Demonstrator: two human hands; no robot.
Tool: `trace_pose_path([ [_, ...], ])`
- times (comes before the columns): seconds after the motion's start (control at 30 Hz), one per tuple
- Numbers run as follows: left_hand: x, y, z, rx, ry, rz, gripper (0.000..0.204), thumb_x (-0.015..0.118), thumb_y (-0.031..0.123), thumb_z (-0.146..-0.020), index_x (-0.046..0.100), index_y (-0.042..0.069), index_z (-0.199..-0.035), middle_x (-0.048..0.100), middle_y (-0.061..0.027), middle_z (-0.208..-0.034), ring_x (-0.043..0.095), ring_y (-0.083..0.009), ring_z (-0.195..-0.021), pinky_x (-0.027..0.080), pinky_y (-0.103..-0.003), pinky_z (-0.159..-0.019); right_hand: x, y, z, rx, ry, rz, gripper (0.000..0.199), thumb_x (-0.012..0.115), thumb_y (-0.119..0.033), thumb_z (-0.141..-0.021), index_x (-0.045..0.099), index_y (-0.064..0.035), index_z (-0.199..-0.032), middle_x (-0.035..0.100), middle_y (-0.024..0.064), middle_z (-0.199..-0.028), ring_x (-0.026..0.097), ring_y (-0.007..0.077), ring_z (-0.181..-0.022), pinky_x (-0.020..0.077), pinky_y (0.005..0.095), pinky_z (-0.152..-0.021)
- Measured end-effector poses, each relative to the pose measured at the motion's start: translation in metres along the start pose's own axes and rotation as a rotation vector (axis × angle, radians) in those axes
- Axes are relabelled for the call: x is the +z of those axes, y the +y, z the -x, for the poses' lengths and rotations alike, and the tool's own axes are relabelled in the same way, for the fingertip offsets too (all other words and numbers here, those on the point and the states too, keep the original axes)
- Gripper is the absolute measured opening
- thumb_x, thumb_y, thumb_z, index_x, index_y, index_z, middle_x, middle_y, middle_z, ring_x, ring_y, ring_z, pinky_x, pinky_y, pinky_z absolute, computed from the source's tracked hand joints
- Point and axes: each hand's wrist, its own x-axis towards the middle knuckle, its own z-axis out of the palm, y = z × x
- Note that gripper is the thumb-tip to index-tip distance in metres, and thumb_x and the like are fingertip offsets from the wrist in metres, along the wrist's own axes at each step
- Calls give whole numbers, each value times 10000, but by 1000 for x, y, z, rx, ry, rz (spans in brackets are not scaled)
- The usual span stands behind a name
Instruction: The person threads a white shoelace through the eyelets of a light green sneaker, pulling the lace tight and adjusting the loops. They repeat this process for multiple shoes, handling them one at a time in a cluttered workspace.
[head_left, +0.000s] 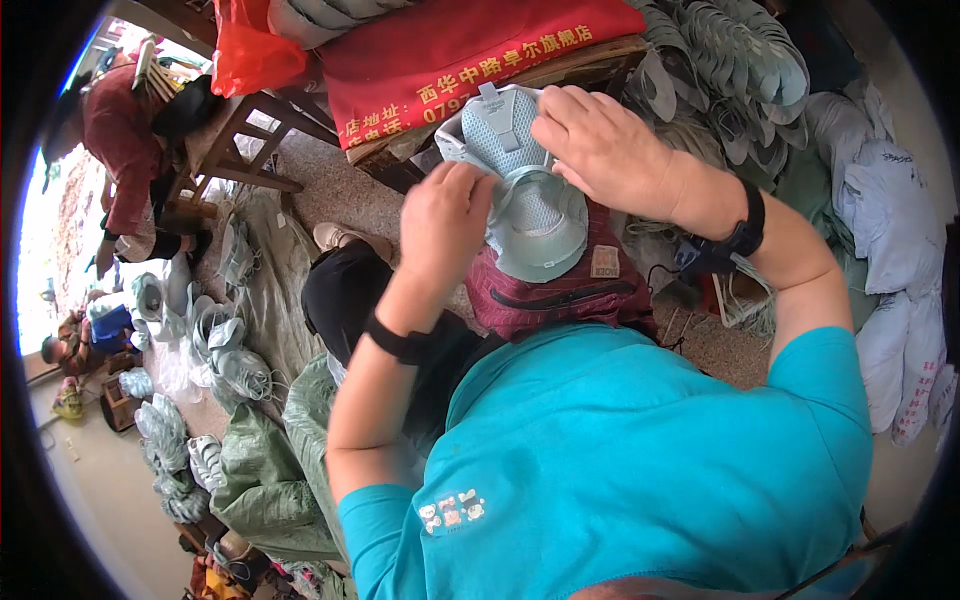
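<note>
A pale blue-grey shoe upper (543, 228) lies in front of me, its heel end toward my body and its mesh tongue (497, 130) folded out at the far end. At its left edge my left hand (447, 215) is closed, with the fingers curled and the thumb side against the material. My right hand (605, 150) pinches the upper's right edge beside the tongue. The fingertips of both hands partly hide what they grip. Under the upper is a maroon apron (555, 300) with a dark zip line, spread over my lap.
A red printed cloth (480, 60) covers the wooden bench (590, 70) just ahead. Bundled shoe uppers (740, 70) hang at the far right, near white sacks (890, 220). Green woven sacks (265, 470) and more uppers lie left. Another person (125, 140) sits at the far left.
</note>
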Motion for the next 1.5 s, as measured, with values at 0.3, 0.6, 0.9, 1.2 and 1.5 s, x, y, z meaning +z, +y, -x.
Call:
trace_pose_path([
  [0.3, -39, -12, -40, 462, -248, -197, 278, 740, 125, -717, 624, 82, -966, 552, -80, -976, 522, -291, -981, 444, -402, -844, 5, 41, -15, -155, -361, -273, 247, 713, -182, -774, 558, -76, -934, 557, 83, -936, 617, 307, -868, 511, 422, -711],
  [0.6, 9, -20, -22, 82, 28, 107, 240, 745, 206, -773, 653, -1, -692, 528, -78, -886, 505, -245, -891, 429, -350, -768, 24, 25, -7, 281, -247, -526, 241, 717, -254, -791, 624, -38, -741, 560, 83, -821, 605, 263, -768, 472, 370, -673],
  [0.9, 30, -5, -18, -179, 247, 530, 256, 741, 182, -811, 639, -1, -663, 542, -51, -893, 478, -193, -927, 402, -303, -800, 38, 16, -6, 415, -98, -531, 273, 727, -264, -798, 609, -37, -702, 540, 73, -779, 559, 244, -707, 443, 352, -642],
  [1.2, -17, 54, -12, -57, 151, 746, 236, 736, 196, -841, 676, 17, -699, 595, -48, -990, 511, -174, -977, 421, -303, -806, 20, 15, -10, 810, -182, -1180, 165, 695, -227, -849, 676, -71, -801, 586, -20, -781, 555, 88, -689, 444, 253, -599],
  [1.5, -37, 47, -32, -125, -212, 1167, 230, 579, 238, -983, 636, 38, -884, 641, -14, -774, 500, -39, -602, 374, -185, -516, -38, -9, -56, 392, 32, -1264, 182, 605, -206, -954, 619, -40, -1027, 613, 4, -976, 572, 52, -806, 486, 224, -714],
])
